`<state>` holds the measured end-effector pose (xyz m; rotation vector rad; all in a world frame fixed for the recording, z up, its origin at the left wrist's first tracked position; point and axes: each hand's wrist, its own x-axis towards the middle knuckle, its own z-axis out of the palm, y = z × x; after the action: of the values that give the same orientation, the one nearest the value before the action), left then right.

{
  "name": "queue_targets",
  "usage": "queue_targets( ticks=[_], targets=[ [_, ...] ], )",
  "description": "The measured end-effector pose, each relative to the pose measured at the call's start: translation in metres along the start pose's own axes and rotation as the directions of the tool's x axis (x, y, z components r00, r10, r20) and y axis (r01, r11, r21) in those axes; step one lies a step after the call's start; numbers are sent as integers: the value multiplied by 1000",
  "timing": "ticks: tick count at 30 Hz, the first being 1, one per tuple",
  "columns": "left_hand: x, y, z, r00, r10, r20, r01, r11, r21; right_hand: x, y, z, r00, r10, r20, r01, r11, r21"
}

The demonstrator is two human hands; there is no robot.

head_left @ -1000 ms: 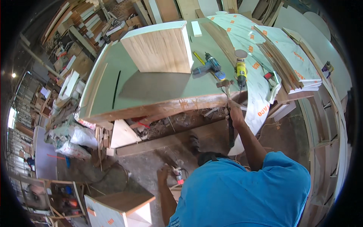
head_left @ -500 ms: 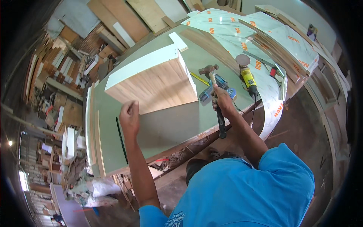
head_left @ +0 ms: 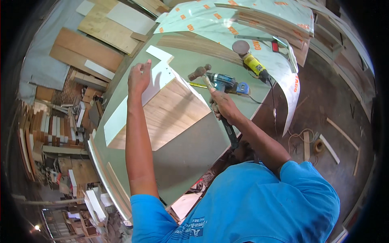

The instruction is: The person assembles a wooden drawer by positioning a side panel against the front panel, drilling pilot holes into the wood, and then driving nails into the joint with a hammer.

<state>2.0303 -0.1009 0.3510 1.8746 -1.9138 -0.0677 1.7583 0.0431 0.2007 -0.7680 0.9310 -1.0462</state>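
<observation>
My right hand [head_left: 225, 106] is wrapped round the handle of a ball-peen hammer [head_left: 207, 81], its head raised to the upper left near the box. My left hand [head_left: 139, 79] is over the white side of a wooden box [head_left: 166, 113], with its fingers curled in; whatever they hold, if anything, is too small to make out. The box has a wood-grain face towards me, and a white strip [head_left: 160, 53] juts from its far end. Just beyond the hammer lies a blue cordless drill [head_left: 222, 80], beside a blue tape measure [head_left: 243, 88] with a yellow blade partly drawn out.
Box and tools rest on a green-topped workbench [head_left: 182, 150]. A yellow angle grinder [head_left: 254, 65] with a round disc lies at the right, its cord hanging over the edge. Printed white sheeting [head_left: 202, 20] and stacked boards [head_left: 271, 30] are behind. Wood scraps [head_left: 340, 133] lie on the floor.
My left hand has moved up and away, from the box's near face to above its white side. The right hand keeps the hammer beside the drill. The view has turned and shifted.
</observation>
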Motion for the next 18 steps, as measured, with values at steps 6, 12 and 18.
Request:
queue_targets(
  ticks=[6,12,18],
  targets=[
    [8,30,39,978,-137,161,104,975,195,11,1,-7,992,83,96,-77,995,-66],
    [13,37,35,946,-263,190,214,946,243,24,2,-20,973,141,183,-129,989,-74],
    [21,30,42,926,-345,153,286,905,314,35,-7,-36,995,45,84,-42,998,-39]
  ],
)
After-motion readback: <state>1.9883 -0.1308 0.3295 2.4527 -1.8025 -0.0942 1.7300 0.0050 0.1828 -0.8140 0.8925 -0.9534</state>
